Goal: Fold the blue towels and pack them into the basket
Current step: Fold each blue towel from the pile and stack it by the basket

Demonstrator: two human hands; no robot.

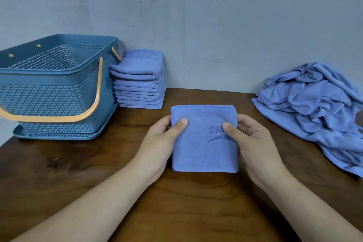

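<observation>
A folded blue towel (204, 151), a neat square with a dark printed logo, is in the middle of the wooden table (78, 173). My left hand (163, 139) grips its left edge, thumb on top and fingers under. My right hand (249, 141) grips the right edge the same way. A stack of several folded blue towels (138, 80) stands against the wall, just right of the blue perforated basket (51, 92) with orange handles. The basket looks empty. A crumpled heap of unfolded blue towels (314, 108) lies at the right.
A grey wall closes off the back of the table. The basket sits at the table's far left corner, its orange handle hanging down at the front. The heap of towels spills toward the right edge.
</observation>
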